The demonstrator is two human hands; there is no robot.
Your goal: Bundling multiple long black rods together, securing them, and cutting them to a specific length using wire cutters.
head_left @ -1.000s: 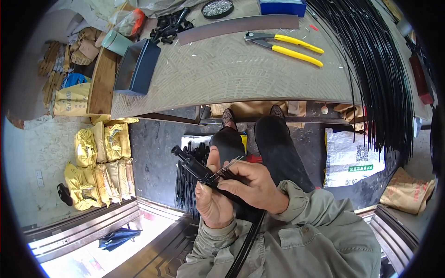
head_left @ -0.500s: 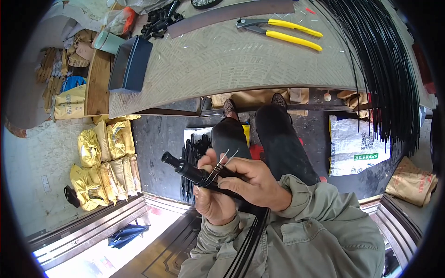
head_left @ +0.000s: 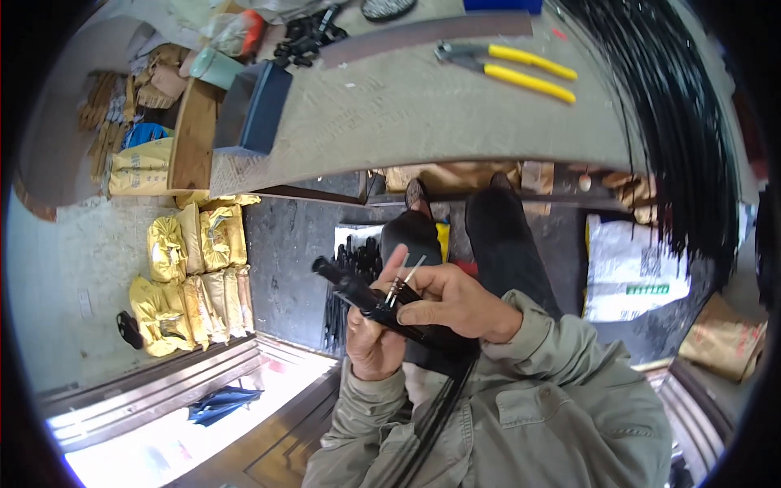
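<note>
A black stepped plastic tube (head_left: 348,285) slants across my lap, its narrow end pointing up and left. My left hand (head_left: 376,348) is wrapped round it from below, one finger sticking up behind. At its lower end my right hand (head_left: 457,302) pinches a bundle of thin black rods, the thumb lying on top. Thin pale metal pins (head_left: 413,272) stand up between the two hands. More black rods (head_left: 435,419) trail down from the bundle over my shirt. Where the rods meet the tube is partly hidden by my fingers.
On the bench (head_left: 407,122) lie yellow-handled pliers (head_left: 529,73), a flat strip (head_left: 431,37), black fittings (head_left: 307,41) and a dark blue bin (head_left: 264,114). Black rods (head_left: 683,138) hang over its right edge. Yellow sacks (head_left: 171,244) stand left; a white sack (head_left: 630,264) lies right.
The whole view has shifted slightly, bringing a blue box in at the top edge. My hands, still holding the tube and rods, appear a little farther right; the pins stand slightly differently.
</note>
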